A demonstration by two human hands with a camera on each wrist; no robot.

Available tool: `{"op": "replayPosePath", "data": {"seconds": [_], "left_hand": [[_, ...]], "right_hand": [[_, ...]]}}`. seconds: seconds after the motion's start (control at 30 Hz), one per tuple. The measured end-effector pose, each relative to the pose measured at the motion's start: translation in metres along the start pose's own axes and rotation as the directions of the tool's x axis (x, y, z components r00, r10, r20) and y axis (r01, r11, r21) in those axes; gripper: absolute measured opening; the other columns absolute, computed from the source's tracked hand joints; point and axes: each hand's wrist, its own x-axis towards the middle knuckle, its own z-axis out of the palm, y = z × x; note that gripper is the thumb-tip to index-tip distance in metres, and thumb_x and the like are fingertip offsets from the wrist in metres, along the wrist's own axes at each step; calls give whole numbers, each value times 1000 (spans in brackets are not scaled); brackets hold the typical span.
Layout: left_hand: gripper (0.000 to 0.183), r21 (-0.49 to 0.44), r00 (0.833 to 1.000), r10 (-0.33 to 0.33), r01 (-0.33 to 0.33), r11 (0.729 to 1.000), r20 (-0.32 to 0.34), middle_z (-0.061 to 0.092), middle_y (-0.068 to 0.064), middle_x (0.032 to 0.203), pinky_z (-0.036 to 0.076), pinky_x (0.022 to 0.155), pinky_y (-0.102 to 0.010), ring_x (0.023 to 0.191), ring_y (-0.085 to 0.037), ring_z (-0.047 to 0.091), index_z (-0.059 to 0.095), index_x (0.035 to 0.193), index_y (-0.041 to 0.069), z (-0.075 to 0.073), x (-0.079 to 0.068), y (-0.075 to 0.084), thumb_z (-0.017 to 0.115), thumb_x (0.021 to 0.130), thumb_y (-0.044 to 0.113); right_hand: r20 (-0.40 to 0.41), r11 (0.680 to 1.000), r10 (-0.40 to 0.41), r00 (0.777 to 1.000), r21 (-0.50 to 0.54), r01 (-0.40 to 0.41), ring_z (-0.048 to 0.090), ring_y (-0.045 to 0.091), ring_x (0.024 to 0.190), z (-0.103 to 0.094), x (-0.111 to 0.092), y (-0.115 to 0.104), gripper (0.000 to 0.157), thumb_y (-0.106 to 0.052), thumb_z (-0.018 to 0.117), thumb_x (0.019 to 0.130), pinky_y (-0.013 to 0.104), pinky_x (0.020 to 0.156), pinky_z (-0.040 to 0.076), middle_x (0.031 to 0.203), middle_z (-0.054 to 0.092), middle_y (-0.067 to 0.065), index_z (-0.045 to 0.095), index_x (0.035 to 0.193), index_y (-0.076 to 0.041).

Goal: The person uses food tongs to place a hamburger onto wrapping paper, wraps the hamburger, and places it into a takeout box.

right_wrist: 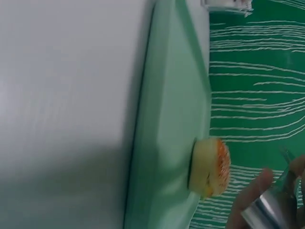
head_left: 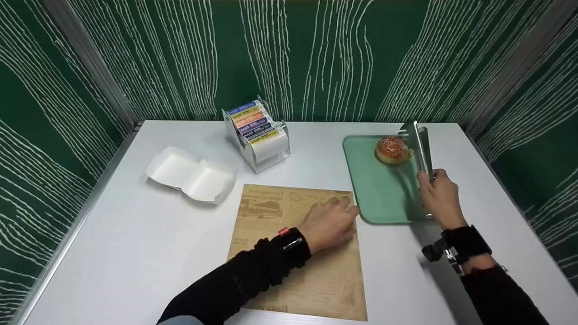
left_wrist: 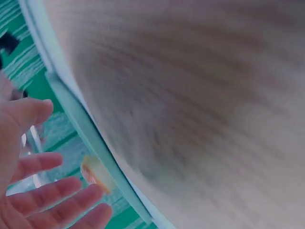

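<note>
My right hand (head_left: 441, 198) grips metal tongs (head_left: 423, 151) above the right side of a green tray (head_left: 372, 205). A round bun (head_left: 392, 152) with a browned, seed-topped crust sits on the tray, just left of the tongs' upper ends. In the right wrist view the bun (right_wrist: 209, 167) stands apart from the tongs (right_wrist: 269, 210), which the frame partly cuts off. Over a brown printed paper sheet (head_left: 259, 234) lies my left hand (head_left: 328, 222), near the sheet's right edge. Its fingers look extended and hold nothing in the left wrist view; whether they touch the paper I cannot tell.
An opened white takeout box (head_left: 192, 174) stands at the left of the white table (head_left: 149, 253). Behind the paper is a clear holder with label rolls (head_left: 257, 131). Green patterned walls (head_left: 316, 58) enclose the table's back and sides.
</note>
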Motion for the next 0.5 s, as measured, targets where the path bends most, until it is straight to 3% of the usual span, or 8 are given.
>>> {"op": "replayPosePath", "data": {"seconds": [0.07,0.2,0.3,0.5], "left_hand": [[36,-28,1000,-6,6,1000,-1,70,-1,115,61,59,-32,93,-17,71,72,122,18,-1,-7,-9,76,96,42],[37,-44,1000,-10,10,999,9,70,-3,113,62,60,-32,90,-17,71,72,121,17,-7,-26,-26,78,95,43],[41,-56,998,-20,23,998,54,71,-3,116,64,64,-33,93,-18,72,71,124,17,-14,-41,-38,77,95,45],[50,-94,993,-39,49,994,109,71,-6,125,65,76,-39,101,-23,73,72,128,16,-29,-75,-67,80,94,51]], "right_hand": [[-13,998,-17,1000,-55,16,63,23,60,-2,4,6,63,-38,38,111,33,50,50,89,67,25,48,133,19],[-24,993,-25,999,-117,22,64,49,78,-6,12,17,63,-35,37,110,56,63,54,93,64,39,48,130,23],[-3,991,-25,1000,-128,24,64,62,92,-7,16,24,67,-40,36,113,71,80,52,102,63,47,48,127,25],[100,991,23,995,-136,-9,62,61,101,-11,23,30,78,-51,29,114,67,85,53,108,62,46,50,125,23]]}}
